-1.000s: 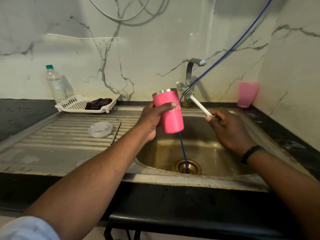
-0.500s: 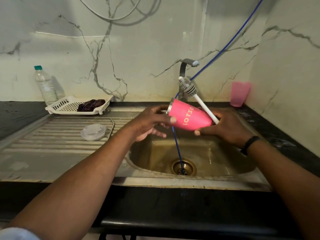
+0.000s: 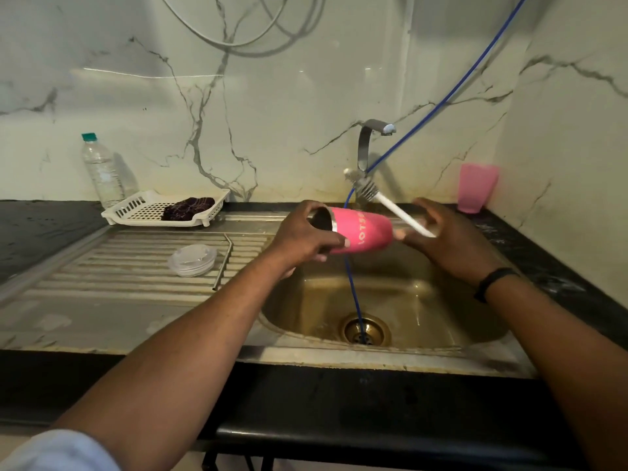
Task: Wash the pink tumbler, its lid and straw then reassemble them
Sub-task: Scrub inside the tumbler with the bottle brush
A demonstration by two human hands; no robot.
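The pink tumbler (image 3: pixel 363 232) lies on its side above the sink, its steel-rimmed mouth turned left toward me. My left hand (image 3: pixel 302 237) grips it around the rim end. My right hand (image 3: pixel 448 239) holds the white handle of a bottle brush (image 3: pixel 390 207), whose bristle head points up and left toward the tap; its fingertips touch the tumbler's base. The clear lid (image 3: pixel 192 260) lies on the drainboard, and the metal straw (image 3: pixel 222 261) lies beside it on the right.
The steel sink (image 3: pixel 424 311) has a drain with a blue hose (image 3: pixel 353 294) running into it from the upper right. The tap (image 3: pixel 368 141) stands behind. A white tray with a dark cloth (image 3: pixel 163 209), a water bottle (image 3: pixel 101 169) and a pink cup (image 3: pixel 475 186) stand at the back.
The tumbler has gone from upright in my left hand to lying on its side, mouth left. My right hand with the brush moved in against the tumbler's base.
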